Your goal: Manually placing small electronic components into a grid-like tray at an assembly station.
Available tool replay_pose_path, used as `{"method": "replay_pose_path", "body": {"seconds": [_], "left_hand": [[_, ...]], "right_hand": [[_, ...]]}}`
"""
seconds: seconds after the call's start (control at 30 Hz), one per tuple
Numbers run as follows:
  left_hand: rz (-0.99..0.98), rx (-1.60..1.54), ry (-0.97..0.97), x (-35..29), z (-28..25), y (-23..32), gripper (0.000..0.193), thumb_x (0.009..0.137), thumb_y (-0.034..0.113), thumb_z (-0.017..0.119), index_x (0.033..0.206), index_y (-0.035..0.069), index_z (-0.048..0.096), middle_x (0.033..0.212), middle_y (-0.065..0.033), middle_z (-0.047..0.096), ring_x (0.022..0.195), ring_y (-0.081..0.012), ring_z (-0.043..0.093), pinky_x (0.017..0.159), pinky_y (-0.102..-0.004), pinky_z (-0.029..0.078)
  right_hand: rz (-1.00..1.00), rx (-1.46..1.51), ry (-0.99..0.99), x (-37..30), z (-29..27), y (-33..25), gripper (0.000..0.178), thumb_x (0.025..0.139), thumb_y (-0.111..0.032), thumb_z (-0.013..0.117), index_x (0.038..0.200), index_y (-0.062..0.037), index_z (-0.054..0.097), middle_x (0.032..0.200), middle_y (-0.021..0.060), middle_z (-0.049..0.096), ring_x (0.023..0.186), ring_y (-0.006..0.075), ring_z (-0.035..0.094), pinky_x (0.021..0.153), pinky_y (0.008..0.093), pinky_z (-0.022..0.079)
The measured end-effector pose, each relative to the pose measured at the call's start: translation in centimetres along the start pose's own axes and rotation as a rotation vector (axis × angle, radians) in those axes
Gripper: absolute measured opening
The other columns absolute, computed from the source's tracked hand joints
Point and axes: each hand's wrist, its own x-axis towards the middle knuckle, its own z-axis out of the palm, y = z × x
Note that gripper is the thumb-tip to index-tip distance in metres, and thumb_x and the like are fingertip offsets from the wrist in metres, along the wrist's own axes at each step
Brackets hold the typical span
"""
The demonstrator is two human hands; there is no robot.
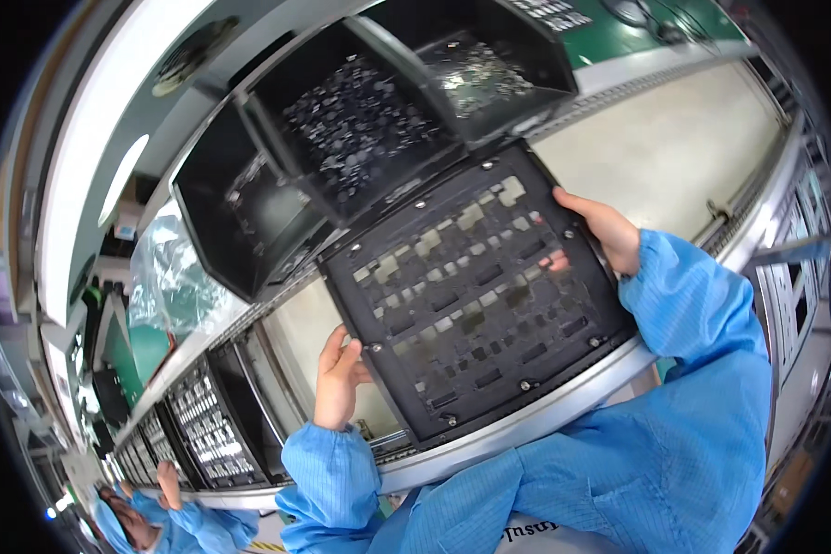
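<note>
A black rectangular fixture tray (478, 300), with screws around its border and rows of small square and oblong cutouts, is tilted in front of me over the conveyor. Pale patches show in many of its upper cutouts, and pinkish ones near its right side. My left hand (340, 377) grips the left edge, thumb on the rim. On the right edge lies my right hand (602, 228), its thumb over the rim and its other fingers hidden behind the tray.
Beyond the tray stand black bins: one with many dark small parts (355, 125), one with shiny pieces (478, 78), one with few pieces (258, 198). A clear plastic bag (171, 268) lies left. Filled trays (208, 425) line the conveyor (665, 138) near a co-worker (171, 517).
</note>
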Motion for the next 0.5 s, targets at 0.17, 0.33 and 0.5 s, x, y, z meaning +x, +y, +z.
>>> {"method": "replay_pose_path", "body": {"seconds": [0.17, 0.33, 0.5], "left_hand": [[0.05, -0.039, -0.007, 1.1, 0.3, 0.0, 0.048, 0.096, 0.023, 0.048, 0.135, 0.001, 0.033, 0.112, -0.0136, 0.06, 0.089, -0.0246, 0.064, 0.075, -0.0351, 0.053], [0.059, -0.068, -0.157, 3.9, 3.6, 0.8, 0.057, 0.097, 0.03, 0.047, 0.142, 0.006, 0.022, 0.124, -0.0072, 0.05, 0.104, -0.0203, 0.054, 0.082, -0.037, 0.048], [0.025, 0.036, -0.271, 7.0, 8.9, 0.5, 0.055, 0.096, 0.036, 0.047, 0.139, 0.008, 0.028, 0.124, -0.0044, 0.051, 0.102, -0.0187, 0.054, 0.079, -0.0379, 0.047]], "right_hand": [[-0.621, -0.662, 0.087, 1.6, -0.2, -1.9, 0.052, 0.093, -0.035, 0.052, 0.129, 0.0004, 0.043, 0.119, 0.0177, 0.057, 0.103, 0.024, 0.058, 0.094, 0.0371, 0.043], [-1.579, -0.527, 0.34, -5.9, -2.1, 0.0, 0.048, 0.091, -0.007, 0.051, 0.134, -0.0014, 0.031, 0.127, 0.0146, 0.046, 0.109, 0.0226, 0.054, 0.092, 0.0345, 0.043], [-1.615, 0.053, 0.85, -8.5, -15.4, 9.8, 0.015, 0.095, -0.008, 0.043, 0.105, -0.0014, 0.051, 0.078, 0.0053, 0.056, 0.059, 0.01, 0.048, 0.056, 0.0205, 0.04]]}}
